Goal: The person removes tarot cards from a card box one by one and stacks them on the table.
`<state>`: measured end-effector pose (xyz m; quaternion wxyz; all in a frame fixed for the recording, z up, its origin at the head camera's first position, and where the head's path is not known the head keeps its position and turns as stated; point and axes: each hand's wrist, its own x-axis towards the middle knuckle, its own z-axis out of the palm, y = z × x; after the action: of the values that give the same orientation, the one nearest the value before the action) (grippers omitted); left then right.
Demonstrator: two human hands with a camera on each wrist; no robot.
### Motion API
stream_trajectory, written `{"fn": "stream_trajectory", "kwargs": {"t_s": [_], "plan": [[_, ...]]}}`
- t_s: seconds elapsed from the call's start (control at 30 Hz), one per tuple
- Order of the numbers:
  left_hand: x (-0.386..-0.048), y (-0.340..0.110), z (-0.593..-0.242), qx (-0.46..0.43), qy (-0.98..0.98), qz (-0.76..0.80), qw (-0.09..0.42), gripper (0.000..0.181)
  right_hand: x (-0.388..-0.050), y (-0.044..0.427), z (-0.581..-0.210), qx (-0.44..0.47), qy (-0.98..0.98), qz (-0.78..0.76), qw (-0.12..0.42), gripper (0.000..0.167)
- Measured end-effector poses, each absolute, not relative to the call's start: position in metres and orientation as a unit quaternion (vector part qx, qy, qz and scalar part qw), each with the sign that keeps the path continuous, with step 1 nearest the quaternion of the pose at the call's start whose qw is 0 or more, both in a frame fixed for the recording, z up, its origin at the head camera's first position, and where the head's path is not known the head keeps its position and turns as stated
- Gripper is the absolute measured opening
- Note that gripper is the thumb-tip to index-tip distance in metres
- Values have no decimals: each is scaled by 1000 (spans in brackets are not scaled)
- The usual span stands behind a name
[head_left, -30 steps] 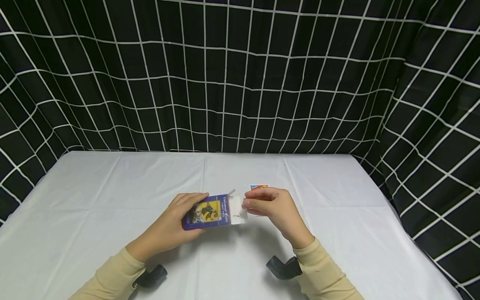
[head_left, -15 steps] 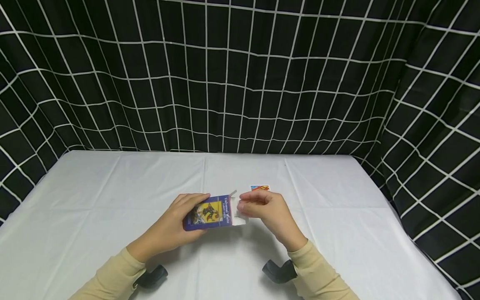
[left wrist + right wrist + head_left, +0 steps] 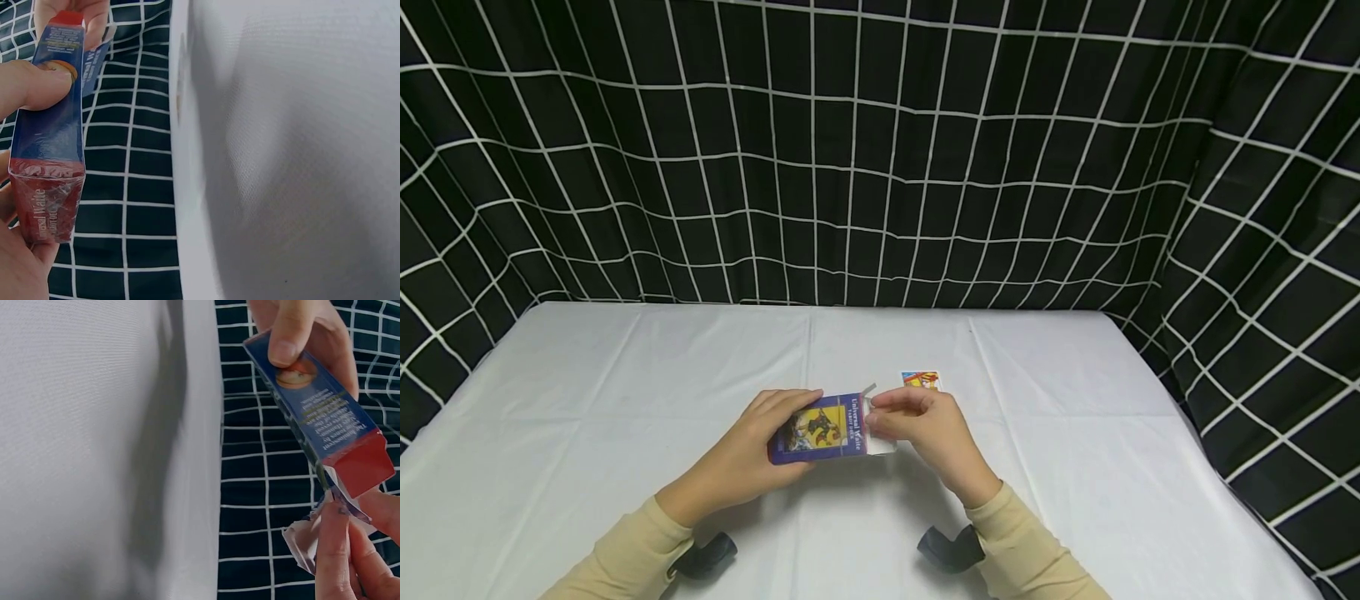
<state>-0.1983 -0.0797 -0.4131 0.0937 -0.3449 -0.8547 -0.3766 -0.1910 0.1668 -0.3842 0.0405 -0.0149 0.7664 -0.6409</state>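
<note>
A blue and red tarot card box point(image 3: 816, 429) with a yellow picture panel is held lying tilted by my left hand point(image 3: 748, 454). In the left wrist view its red end point(image 3: 47, 206) faces the camera, and the thumb presses the narrow side. White flaps point(image 3: 882, 444) stick out at the box's right end, which is open. There my right hand point(image 3: 928, 429) pinches at the mouth; in the right wrist view its fingertips point(image 3: 334, 515) are on the torn-looking flap piece point(image 3: 304, 540). What lies inside the box is hidden. Behind the right hand, a colourful card point(image 3: 921, 380) lies partly covered.
A white cloth covers the table point(image 3: 625, 375). Black curtains with a white grid point(image 3: 820, 167) stand behind it and at the sides. A dark wrist mount sits on each sleeve, left point(image 3: 706, 557) and right point(image 3: 951, 550).
My right hand has moved left, from beside the flaps to the box's mouth. More of the card behind it shows. The left hand and box have hardly moved.
</note>
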Motion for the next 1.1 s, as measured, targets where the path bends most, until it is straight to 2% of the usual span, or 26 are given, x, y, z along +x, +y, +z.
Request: {"fn": "stream_trajectory", "kwargs": {"t_s": [0.73,1.1], "plan": [[-198,-78,-414,-350,-852,-376,103,77,-192,160,-390,0,794,-607,15,23],[-197,-79,-410,-338,-858,-376,95,78,-194,167,-385,-7,776,-630,32,33]]}}
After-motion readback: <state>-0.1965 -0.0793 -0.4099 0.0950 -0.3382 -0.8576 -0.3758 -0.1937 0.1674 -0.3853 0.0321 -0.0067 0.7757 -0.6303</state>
